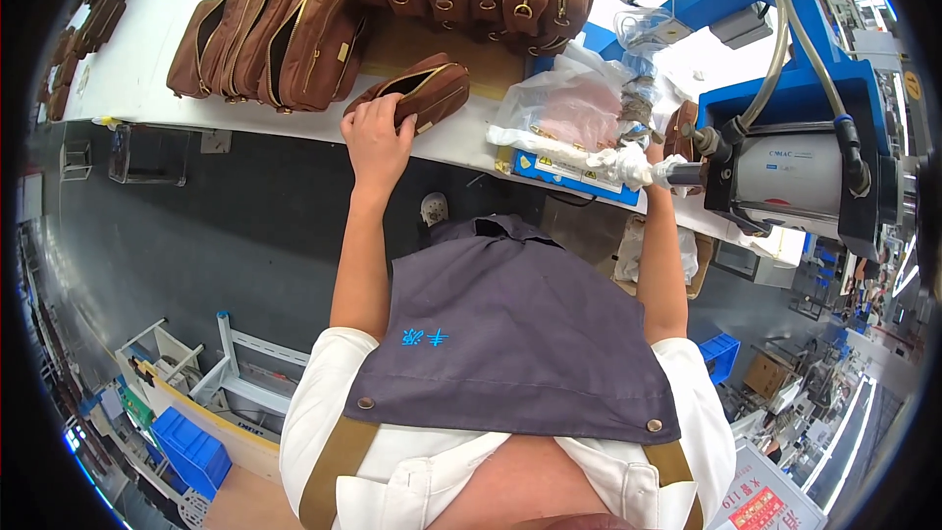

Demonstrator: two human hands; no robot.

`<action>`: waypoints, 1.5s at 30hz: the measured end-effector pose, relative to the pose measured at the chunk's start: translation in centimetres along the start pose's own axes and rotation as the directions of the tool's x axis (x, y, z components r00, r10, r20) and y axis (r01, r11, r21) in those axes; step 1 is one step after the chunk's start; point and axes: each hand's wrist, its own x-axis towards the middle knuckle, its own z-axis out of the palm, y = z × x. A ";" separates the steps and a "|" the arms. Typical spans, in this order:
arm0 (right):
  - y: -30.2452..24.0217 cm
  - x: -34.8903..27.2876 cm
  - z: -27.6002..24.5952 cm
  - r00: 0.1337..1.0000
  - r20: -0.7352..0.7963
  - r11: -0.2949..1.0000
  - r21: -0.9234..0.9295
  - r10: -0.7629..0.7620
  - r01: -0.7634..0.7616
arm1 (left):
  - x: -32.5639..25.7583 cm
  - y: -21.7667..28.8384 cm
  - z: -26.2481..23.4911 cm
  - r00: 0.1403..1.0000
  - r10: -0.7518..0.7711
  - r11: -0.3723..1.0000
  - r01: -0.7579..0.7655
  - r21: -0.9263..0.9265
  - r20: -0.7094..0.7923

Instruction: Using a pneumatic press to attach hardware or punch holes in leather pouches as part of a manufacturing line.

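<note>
My left hand (379,135) grips the near left end of a brown zip pouch (440,98) lying at the table's front edge. That pouch has a gold zip, and its top gapes partly open. My right hand (654,159) reaches in behind the wrapped nozzle of a blue press machine (800,93). Its fingers are mostly hidden there. Just right of it, another brown pouch (681,130) shows partly behind the machine. Between my hands, a blue metal base (574,177) carries clear plastic wrap (564,88) over something pinkish.
Brown pouches (294,44) stand in rows across the white table (142,59). Hoses (775,39) run down to the press's cylinder (790,167). Below the table at right sits a carton with a white bag (662,253). A blue bin (191,451) stands behind me at left.
</note>
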 end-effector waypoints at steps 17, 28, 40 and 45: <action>0.0 10.7 -22.3 0.929 0.267 0.142 0.940 0.258 -0.310 | 0.2 -1.0 -3.8 0.990 0.047 0.979 -0.020 -0.201 0.132; -2.5 18.7 -30.3 0.980 0.076 0.375 0.916 0.185 -0.142 | -0.9 -0.5 -4.6 0.993 0.008 0.992 0.008 -0.129 0.120; -21.9 22.9 -44.0 0.841 -0.523 0.697 0.653 0.135 0.294 | -0.8 6.8 -1.6 0.990 0.101 0.990 -0.110 0.085 0.100; -25.1 26.4 -45.4 0.657 -0.748 0.781 0.353 -0.095 0.515 | -1.2 6.5 0.0 0.994 0.106 0.993 -0.107 0.041 0.027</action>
